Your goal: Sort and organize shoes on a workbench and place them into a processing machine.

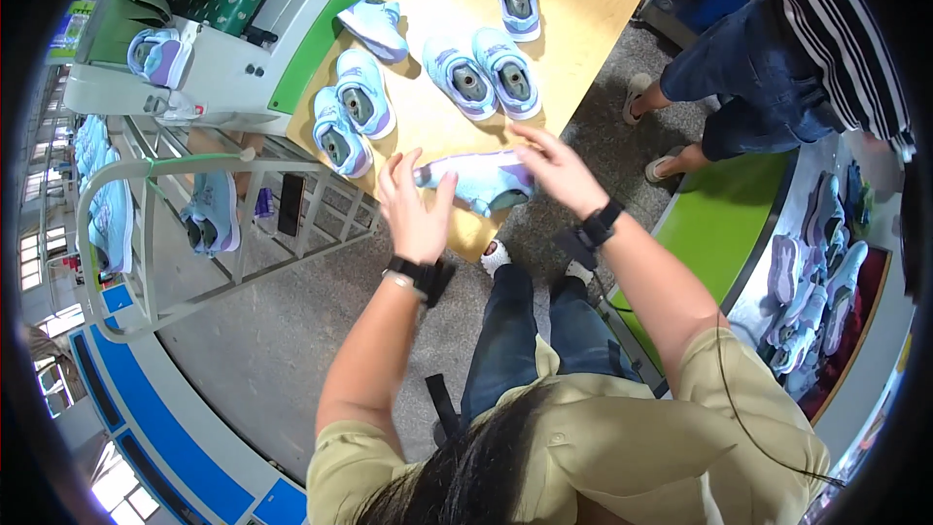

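A light blue sneaker (481, 178) with a white and purple sole lies on its side between my hands, over the near corner of the table. At its left end is my left hand (418, 209), thumb and fingers spread round it. My right hand (562, 172) grips the other end, fingers along the sole edge. Closest beyond my left hand, a pair of matching sneakers (362, 94) stands on the tabletop. Another pair (469, 81) stands farther off, in front of my right hand. Both wrists wear black straps.
The wooden table (583, 29) also bears a single sneaker (516, 0) and one lying tilted (375, 29). At the left, a metal rack (146, 233) carries more sneakers. A person (768, 78) stands at the right, beside a green-topped bench (714, 224) and a pile of shoes (812, 301).
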Available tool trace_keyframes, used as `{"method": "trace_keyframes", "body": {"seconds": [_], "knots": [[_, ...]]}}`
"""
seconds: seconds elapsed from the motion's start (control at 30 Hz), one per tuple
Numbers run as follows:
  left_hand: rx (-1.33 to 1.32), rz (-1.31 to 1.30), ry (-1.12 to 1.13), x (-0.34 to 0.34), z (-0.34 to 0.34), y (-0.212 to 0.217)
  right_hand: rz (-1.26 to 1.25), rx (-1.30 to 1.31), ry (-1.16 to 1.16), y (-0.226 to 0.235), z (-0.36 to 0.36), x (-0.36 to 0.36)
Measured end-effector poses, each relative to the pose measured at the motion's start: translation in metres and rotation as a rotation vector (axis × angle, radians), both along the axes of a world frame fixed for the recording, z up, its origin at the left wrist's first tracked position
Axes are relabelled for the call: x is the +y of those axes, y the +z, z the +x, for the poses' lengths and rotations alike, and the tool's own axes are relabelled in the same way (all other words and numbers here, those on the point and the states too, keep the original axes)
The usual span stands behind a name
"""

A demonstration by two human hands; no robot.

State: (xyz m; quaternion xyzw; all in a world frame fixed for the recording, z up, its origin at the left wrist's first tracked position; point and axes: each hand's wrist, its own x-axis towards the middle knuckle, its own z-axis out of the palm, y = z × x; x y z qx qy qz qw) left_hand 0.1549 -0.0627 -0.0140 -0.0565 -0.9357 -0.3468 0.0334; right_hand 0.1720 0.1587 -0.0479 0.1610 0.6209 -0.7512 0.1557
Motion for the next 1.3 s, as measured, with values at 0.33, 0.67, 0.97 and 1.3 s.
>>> {"method": "trace_keyframes", "body": {"seconds": [0.33,0.67,0.97,1.3], "knots": [[-0.425,0.432,-0.133,-0.014,-0.029,-0.045,0.647,0.408,0.168,-0.032,-0.007,-0.019],[-0.606,1.056,0.205,-0.004,-0.02,-0.052,-0.086,-0.186,-0.095,-0.023,-0.018,-0.044],[-0.212,0.697,0.144,-0.014,0.014,-0.039,0.938,0.47,-0.065,0.033,-0.013,-0.046],[-0.119,0.492,0.057,0.066,-0.082,0.007,0.849,0.51,-0.063,-0.02,-0.095,0.001]]}}
